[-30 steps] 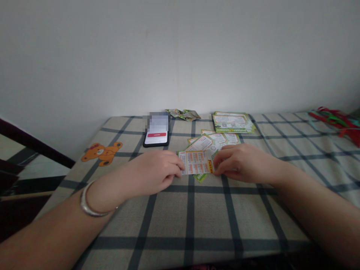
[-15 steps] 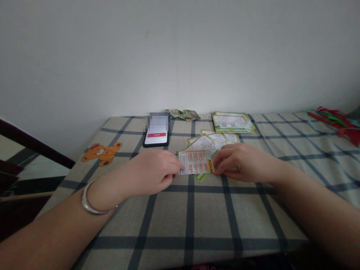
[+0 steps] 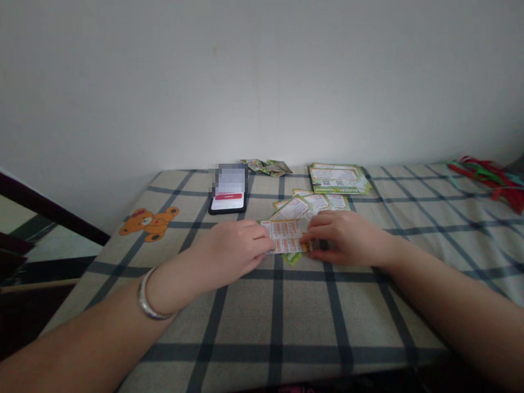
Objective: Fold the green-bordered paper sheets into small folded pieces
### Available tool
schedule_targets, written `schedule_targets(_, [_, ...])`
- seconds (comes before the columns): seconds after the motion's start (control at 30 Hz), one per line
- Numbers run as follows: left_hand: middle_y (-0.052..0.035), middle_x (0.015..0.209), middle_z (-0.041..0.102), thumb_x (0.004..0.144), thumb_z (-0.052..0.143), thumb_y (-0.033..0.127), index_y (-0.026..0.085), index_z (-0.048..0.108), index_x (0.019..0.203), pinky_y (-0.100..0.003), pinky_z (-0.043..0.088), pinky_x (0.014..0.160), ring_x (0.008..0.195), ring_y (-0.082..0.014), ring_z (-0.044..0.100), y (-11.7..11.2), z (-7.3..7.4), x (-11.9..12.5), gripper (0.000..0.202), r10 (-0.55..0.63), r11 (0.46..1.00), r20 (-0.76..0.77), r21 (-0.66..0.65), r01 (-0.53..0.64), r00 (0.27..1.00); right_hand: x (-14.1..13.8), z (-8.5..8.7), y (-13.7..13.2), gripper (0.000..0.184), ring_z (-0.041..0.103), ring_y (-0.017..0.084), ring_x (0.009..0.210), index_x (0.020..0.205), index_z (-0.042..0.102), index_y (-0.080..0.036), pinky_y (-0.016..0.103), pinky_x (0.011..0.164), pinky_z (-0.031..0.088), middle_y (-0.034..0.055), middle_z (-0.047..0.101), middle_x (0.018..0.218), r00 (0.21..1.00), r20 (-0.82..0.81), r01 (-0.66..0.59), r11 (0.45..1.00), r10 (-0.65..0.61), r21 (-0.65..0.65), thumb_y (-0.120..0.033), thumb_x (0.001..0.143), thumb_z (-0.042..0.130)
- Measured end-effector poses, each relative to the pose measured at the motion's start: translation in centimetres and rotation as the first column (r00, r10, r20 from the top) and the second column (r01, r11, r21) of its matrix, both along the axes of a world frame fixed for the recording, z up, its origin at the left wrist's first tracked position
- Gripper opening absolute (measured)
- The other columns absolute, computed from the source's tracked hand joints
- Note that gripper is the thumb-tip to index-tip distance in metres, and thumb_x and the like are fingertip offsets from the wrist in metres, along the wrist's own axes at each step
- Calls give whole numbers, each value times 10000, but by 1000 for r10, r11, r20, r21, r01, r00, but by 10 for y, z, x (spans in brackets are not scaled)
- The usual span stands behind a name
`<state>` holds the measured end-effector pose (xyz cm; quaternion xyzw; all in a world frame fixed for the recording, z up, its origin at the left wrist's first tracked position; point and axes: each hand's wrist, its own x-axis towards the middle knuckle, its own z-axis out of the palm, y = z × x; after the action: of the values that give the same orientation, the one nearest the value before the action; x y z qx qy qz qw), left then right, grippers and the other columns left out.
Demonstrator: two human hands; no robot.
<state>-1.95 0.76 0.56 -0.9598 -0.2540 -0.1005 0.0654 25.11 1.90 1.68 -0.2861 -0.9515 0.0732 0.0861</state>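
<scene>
A small white printed card (image 3: 287,236) with rows of orange blocks lies in front of me, over other green-edged cards. Fingers of my left hand (image 3: 235,246) are closed over its left end, covering that edge. At the right end, my right hand (image 3: 347,237) holds the card, with fingertips on its face and the thumb by the near corner. Just behind are several fanned-out green-and-white cards (image 3: 295,210), partly hidden by my right hand. A green corner (image 3: 292,258) of one pokes out below the held card.
A phone (image 3: 228,203) with a lit screen lies at the back left, beside a crumpled wrapper (image 3: 268,167). A stack of cards (image 3: 338,180) sits near the wall. Red and green cords (image 3: 491,177) lie far right. The checked tablecloth (image 3: 245,327) bears a bear picture (image 3: 148,224).
My left hand has slid right, further over the card's left end. My right fingers have moved left onto the card's face. The card has barely shifted.
</scene>
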Motion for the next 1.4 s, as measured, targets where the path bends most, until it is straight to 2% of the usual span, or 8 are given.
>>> schedule_targets(0.2, [-35, 969, 658, 827, 567, 134, 202, 619, 1078, -358, 502, 715, 869, -219, 579, 0, -7, 2, 265, -28, 998, -49, 51, 30, 998, -4, -5, -3, 143, 568, 167, 807, 917, 679, -210, 302, 717, 412, 35, 646, 908, 998, -9, 64, 996, -64, 61, -261, 809, 601])
schedule_targets(0.37, [-39, 988, 667, 839, 550, 114, 187, 622, 1072, -365, 507, 771, 884, -213, 583, 1, -11, 4, 254, 12, 998, 34, 60, -14, 999, -10, -6, -5, 131, 553, 198, 888, 892, 653, -181, 327, 796, 416, 60, 635, 923, 996, 0, 88, 988, -89, 126, -224, 795, 578])
schedule_targets(0.5, [-49, 976, 676, 836, 538, 105, 176, 630, 1055, -362, 508, 779, 873, -208, 591, 0, -10, 8, 248, 33, 996, 77, 78, -39, 996, -15, -7, -9, 122, 553, 205, 839, 889, 630, -184, 337, 758, 399, 54, 636, 888, 987, 75, 122, 964, -144, 236, -238, 810, 554])
schedule_targets(0.67, [-56, 919, 688, 823, 546, 102, 157, 647, 1016, -364, 522, 736, 841, -219, 603, 1, -11, 10, 224, 19, 993, 97, 118, -31, 995, -17, -10, -10, 134, 543, 191, 759, 826, 594, -178, 330, 708, 368, 41, 626, 810, 979, 151, 76, 925, -141, 372, -248, 871, 488])
schedule_targets(0.93, [-52, 944, 690, 885, 551, 182, 163, 657, 979, -359, 536, 769, 864, -211, 625, 5, -14, 9, 143, 38, 995, 166, 86, -53, 985, -14, -10, -5, 114, 540, 182, 718, 795, 576, -183, 325, 685, 365, 28, 622, 758, 984, 136, 44, 903, -112, 427, -233, 862, 498])
schedule_targets(1.07, [-62, 949, 686, 866, 548, 138, 143, 653, 959, -349, 537, 770, 863, -208, 634, 4, -14, 8, 140, 51, 994, 196, 86, -69, 979, -13, -10, -6, 171, 551, 177, 712, 800, 593, -181, 321, 669, 379, 31, 627, 752, 994, 96, 16, 918, -59, 397, -265, 888, 472])
schedule_targets(1.2, [-60, 932, 683, 865, 529, 122, 133, 640, 946, -342, 538, 746, 842, -206, 641, 4, -15, 7, 138, 79, 993, 227, 71, -98, 971, -12, -10, -8, 207, 590, 192, 782, 900, 631, -179, 321, 692, 420, 45, 652, 834, 1000, 1, 23, 948, -24, 319, -360, 877, 532])
schedule_targets(1.4, [-57, 936, 672, 853, 513, 82, 131, 617, 949, -316, 527, 751, 849, -190, 633, 6, -15, 7, 150, 89, 994, 292, 28, -102, 952, -11, -12, -4, 147, 618, 184, 848, 932, 630, -174, 313, 741, 467, 54, 670, 888, 993, -114, 26, 974, 0, 226, -261, 898, 517])
